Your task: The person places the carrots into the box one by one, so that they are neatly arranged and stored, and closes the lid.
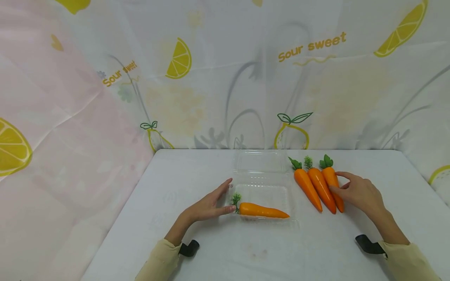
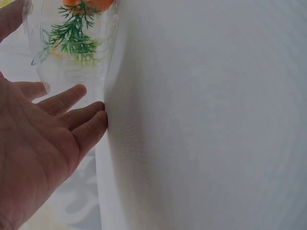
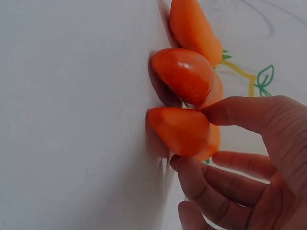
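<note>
A clear plastic clamshell box (image 1: 292,197) lies with its lid (image 1: 261,160) folded back. Inside, near the front wall, lies one orange carrot (image 1: 263,210), its feathery green top (image 2: 74,38) to the left. My left hand (image 1: 207,205) is at the box's left end, thumb by the front corner, fingers extended. To the right of the box, three carrots lie side by side: a left one (image 1: 306,187), a middle one (image 1: 320,189) and a right one (image 1: 329,176). With thumb and fingers on opposite sides, my right hand (image 1: 362,193) pinches the right carrot (image 3: 177,129).
A white cloth covers the table (image 1: 175,179). Behind it hangs a curtain (image 1: 218,105) printed with lemons and lettering. Black wrist straps show at the left cuff (image 1: 190,248) and the right cuff (image 1: 369,245).
</note>
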Motion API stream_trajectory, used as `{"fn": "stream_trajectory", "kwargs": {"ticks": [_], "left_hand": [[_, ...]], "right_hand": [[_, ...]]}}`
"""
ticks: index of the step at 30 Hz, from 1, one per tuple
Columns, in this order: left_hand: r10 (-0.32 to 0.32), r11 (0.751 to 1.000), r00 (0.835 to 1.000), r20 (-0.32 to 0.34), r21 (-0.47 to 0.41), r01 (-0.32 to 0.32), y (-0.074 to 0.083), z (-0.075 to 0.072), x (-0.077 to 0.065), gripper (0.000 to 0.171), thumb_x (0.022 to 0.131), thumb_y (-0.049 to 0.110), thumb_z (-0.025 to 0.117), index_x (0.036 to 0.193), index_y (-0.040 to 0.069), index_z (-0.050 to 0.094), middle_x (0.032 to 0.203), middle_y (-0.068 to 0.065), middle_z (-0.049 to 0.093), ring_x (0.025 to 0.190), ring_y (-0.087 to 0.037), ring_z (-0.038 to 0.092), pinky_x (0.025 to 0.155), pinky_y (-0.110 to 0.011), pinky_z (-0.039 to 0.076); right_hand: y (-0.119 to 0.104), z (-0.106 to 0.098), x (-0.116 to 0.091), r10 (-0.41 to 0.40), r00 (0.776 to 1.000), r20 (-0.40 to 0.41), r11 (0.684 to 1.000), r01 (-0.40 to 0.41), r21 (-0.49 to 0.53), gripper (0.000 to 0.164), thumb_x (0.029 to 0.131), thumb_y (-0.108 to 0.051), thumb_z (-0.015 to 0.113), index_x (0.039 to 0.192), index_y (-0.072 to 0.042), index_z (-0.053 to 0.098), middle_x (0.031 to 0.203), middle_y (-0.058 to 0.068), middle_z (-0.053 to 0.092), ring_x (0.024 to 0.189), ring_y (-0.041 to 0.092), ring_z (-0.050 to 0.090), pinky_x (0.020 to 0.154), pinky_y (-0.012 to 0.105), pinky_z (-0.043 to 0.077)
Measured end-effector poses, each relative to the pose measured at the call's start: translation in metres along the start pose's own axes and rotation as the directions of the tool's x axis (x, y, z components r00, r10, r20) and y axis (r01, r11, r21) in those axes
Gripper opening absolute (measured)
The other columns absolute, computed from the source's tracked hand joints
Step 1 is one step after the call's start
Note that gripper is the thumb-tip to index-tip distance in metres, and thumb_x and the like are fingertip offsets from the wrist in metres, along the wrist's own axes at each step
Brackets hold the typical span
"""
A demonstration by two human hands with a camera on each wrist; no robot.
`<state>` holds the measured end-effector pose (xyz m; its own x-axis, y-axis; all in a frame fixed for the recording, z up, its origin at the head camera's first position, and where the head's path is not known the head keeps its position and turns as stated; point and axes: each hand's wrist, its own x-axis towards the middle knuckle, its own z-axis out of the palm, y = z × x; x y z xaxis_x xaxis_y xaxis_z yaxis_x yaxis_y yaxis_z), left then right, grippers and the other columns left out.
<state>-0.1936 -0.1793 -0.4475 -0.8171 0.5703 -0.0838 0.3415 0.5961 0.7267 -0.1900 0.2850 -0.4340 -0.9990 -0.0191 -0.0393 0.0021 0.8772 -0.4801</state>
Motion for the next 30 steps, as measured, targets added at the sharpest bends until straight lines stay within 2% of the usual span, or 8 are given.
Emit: {"fn": "stream_trajectory", "kwargs": {"ticks": [15,22,30], "left_hand": [[-0.015,1.0,1.0,0.004,0.013,0.015,-0.002,0.001,0.001,0.094,0.089,0.059,0.062,0.16,0.023,0.011,0.161,-0.005,0.024,0.145,-0.023,0.028,0.114,-0.05,0.027],[-0.007,1.0,1.0,0.002,0.018,0.007,-0.003,0.001,0.001,0.094,0.089,0.059,0.061,0.16,0.022,0.011,0.16,-0.007,0.025,0.144,-0.025,0.029,0.113,-0.052,0.028],[-0.004,1.0,1.0,0.009,0.017,0.004,-0.002,0.0,0.001,0.092,0.091,0.057,0.061,0.16,0.021,0.012,0.161,-0.008,0.025,0.144,-0.026,0.029,0.113,-0.05,0.028]], "right_hand": [[-0.003,-0.004,-0.004,-0.015,0.998,-0.053,1.0,0.016,0.01,0.07,0.087,-0.045,0.071,0.133,0.004,0.053,0.086,0.019,0.07,0.065,0.022,0.06,0.052,0.03,0.046],[-0.014,-0.01,-0.007,-0.06,0.993,-0.103,0.998,0.063,0.024,0.066,0.088,-0.042,0.071,0.134,0.002,0.054,0.089,0.02,0.071,0.064,0.021,0.059,0.051,0.03,0.046],[-0.027,-0.016,-0.013,-0.108,0.985,-0.136,0.99,0.119,0.077,0.066,0.088,-0.042,0.072,0.137,-0.001,0.054,0.09,0.017,0.072,0.071,0.025,0.062,0.056,0.031,0.047]]}}
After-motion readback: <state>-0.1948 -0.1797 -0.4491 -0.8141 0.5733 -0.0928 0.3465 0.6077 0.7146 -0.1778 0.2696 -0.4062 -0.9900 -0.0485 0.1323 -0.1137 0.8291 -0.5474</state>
